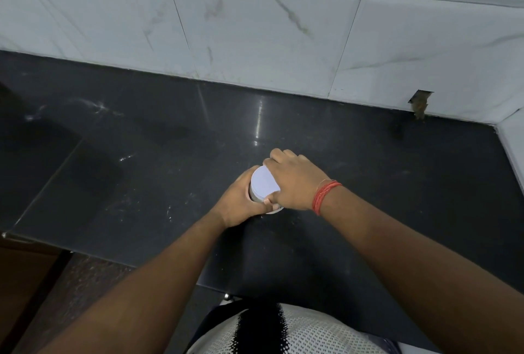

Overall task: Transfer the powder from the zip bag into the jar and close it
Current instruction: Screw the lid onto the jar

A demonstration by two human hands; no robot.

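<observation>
A small jar stands upright on the black counter (354,155), near its middle. Its pale white lid (263,183) sits on top of it. My left hand (241,203) wraps around the jar's body from the left and hides most of it. My right hand (295,180) lies over the lid from the right, with the fingers curled on its far rim and the thumb on its near rim. A red thread band circles my right wrist. No zip bag is in view.
A white marble-tiled wall (255,27) runs along the back of the counter and turns forward at the right edge. A chipped hole (419,104) marks the wall's base at the right. The counter's front edge (85,251) drops to a brown floor on the left.
</observation>
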